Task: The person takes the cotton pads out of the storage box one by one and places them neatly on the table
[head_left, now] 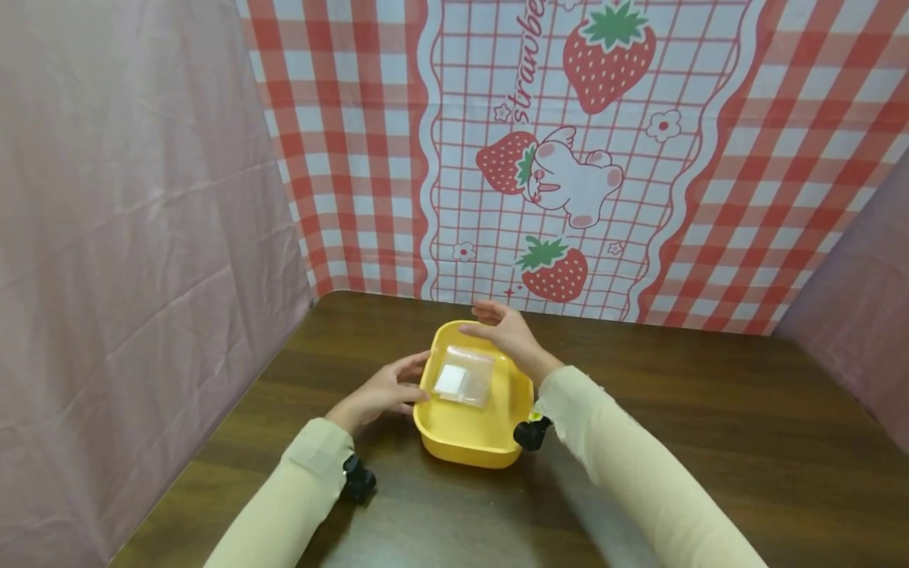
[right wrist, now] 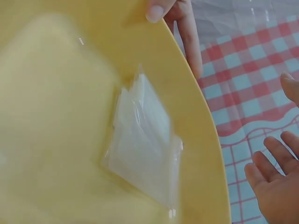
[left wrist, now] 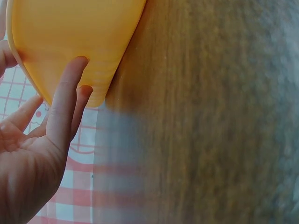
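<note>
Remotely, I viewed the table (head_left: 717, 402), the tray (head_left: 458, 428) near its middle. The left hand (head_left: 382, 393) pinched the tray at left; the right hand (head_left: 513, 336), fingers loose, hung apart from it at far right. I judged level, two-sided support best, lest the packet (head_left: 465, 377) inside slide.

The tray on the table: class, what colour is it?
The tray is plain yellow, best seen in the head view.
</note>
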Available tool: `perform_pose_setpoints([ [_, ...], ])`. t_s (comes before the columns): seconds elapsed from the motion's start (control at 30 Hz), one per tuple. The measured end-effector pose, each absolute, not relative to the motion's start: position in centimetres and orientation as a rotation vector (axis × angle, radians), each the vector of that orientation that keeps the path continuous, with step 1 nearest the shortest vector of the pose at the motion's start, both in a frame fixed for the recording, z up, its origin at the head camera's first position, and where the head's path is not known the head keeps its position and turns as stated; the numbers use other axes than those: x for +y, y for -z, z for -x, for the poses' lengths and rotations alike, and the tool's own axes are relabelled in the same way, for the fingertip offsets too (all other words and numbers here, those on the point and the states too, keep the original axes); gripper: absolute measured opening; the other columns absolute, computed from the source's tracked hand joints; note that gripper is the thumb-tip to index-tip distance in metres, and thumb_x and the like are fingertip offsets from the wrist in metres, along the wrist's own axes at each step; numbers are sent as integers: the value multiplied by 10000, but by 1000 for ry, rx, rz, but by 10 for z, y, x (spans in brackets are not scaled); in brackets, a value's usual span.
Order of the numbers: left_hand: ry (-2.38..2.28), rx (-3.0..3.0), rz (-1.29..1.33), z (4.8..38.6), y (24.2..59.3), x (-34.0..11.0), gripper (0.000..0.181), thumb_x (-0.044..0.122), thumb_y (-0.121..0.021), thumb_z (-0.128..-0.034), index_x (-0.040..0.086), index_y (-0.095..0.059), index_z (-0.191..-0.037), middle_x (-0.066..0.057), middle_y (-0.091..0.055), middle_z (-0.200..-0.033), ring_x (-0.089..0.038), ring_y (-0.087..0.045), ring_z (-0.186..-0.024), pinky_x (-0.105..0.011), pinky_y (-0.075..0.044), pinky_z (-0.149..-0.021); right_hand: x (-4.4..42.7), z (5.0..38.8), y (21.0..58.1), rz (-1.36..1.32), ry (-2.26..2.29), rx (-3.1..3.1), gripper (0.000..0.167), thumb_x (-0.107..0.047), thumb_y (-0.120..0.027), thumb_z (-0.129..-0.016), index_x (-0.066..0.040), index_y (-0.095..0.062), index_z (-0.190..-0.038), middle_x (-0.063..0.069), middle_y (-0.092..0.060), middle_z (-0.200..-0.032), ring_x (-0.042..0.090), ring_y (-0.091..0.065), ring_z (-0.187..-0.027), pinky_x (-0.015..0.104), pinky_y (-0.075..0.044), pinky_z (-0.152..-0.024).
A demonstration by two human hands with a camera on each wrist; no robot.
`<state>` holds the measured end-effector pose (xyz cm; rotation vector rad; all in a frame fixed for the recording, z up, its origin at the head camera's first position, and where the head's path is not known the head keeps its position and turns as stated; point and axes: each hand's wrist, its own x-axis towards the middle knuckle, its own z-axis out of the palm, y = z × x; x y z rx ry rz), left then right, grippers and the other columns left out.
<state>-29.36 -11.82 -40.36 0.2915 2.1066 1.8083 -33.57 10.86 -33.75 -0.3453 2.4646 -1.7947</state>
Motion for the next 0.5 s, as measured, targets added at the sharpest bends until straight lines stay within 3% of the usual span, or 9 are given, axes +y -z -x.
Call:
perform_pose_setpoints([
  [0.5, -1805, 2107, -280, 293, 403, -119, 735, 30, -665, -793, 156, -351, -1445, -189, -405, -1359, -277, -579, -989, -408, -538, -745, 92, 347, 358, 263, 1703, 2405, 649, -236, -736, -799, -42, -454, -1350, 141, -471, -1347, 277, -449, -1207, 385, -360, -1012],
])
